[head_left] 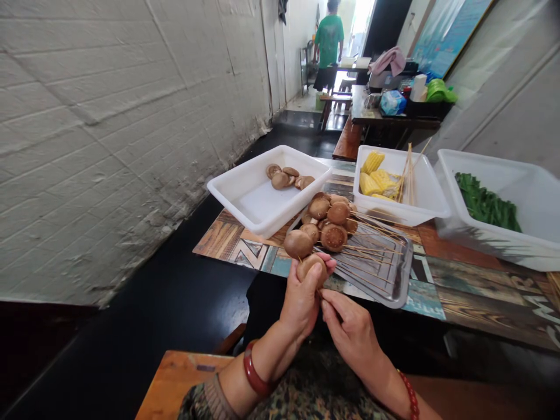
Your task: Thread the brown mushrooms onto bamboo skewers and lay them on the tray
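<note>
My left hand [301, 297] is closed round a brown shiitake mushroom [312, 270], with the thumb pressed on its cap. Just beyond it is another shiitake [298, 244], which looks to be on the same skewer. The fingers of my right hand [352, 326] pinch the skewer's lower part below the held mushroom; most of the stick is hidden by the hands. Behind my hands, a grey metal tray [400, 286] carries a pile of skewered shiitake mushrooms [335, 236], their thin sticks pointing right.
Several loose mushrooms [282, 178] lie in a white tub [258, 224]. Farther right, one white tub [426, 211] holds corn pieces [371, 175] and sticks, another [542, 245] green leaves [485, 201]. A wall [109, 128] runs along the left. A person [329, 44] stands far back.
</note>
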`<action>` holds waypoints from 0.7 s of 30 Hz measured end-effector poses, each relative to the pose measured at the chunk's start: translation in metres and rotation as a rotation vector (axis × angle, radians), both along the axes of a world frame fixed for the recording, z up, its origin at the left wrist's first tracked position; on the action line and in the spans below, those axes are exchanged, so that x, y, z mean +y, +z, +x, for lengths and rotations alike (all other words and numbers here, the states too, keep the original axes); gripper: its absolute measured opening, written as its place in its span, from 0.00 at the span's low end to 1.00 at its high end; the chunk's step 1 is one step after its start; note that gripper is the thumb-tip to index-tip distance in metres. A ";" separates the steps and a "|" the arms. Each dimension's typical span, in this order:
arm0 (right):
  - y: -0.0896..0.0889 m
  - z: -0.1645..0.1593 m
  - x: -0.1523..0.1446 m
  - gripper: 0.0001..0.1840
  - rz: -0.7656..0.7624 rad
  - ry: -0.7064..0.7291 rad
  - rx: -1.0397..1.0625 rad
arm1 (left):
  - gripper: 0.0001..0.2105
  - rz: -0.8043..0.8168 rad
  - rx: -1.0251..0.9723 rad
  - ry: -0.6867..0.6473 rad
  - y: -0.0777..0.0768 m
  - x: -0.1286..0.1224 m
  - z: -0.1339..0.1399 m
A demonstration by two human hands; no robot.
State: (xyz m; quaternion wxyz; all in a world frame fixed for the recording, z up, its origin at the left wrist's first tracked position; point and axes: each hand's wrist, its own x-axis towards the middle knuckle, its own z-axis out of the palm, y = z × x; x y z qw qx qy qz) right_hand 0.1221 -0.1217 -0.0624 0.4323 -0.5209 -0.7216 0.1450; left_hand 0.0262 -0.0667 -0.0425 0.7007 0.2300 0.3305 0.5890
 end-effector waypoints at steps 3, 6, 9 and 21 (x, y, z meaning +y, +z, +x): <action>0.002 -0.001 0.005 0.16 0.046 -0.059 -0.077 | 0.13 0.006 0.026 -0.007 -0.002 -0.004 0.003; 0.001 -0.003 0.007 0.18 0.095 -0.091 -0.165 | 0.11 0.007 0.018 -0.023 -0.004 -0.006 0.004; 0.001 -0.004 0.006 0.18 0.107 -0.071 -0.190 | 0.10 -0.009 0.008 -0.032 -0.003 -0.004 0.002; -0.005 -0.002 0.003 0.14 0.034 0.009 -0.023 | 0.10 0.013 0.052 -0.016 -0.007 0.001 -0.001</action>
